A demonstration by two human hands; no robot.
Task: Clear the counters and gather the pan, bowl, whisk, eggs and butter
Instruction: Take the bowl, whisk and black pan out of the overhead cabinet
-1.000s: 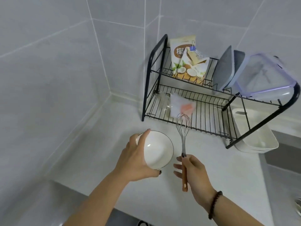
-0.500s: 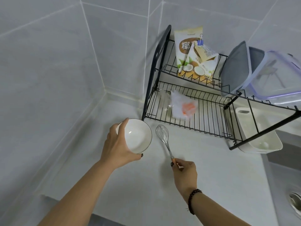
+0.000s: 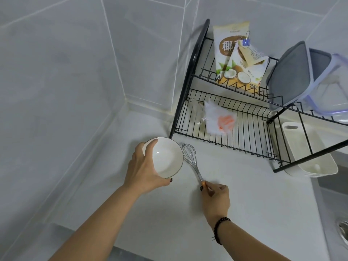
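The left hand [image 3: 144,169] grips the white bowl [image 3: 166,158] by its rim and outer wall, thumb at the near edge, so the open side tips toward the camera and the bowl can be carried or set down one-handed. The right hand [image 3: 216,196] pinches the whisk [image 3: 192,162] by its wooden handle (wires pointing away, just beside the bowl), low over the counter [image 3: 254,194] in front of the dish rack [image 3: 235,132]. Judging by this, both are being placed together here.
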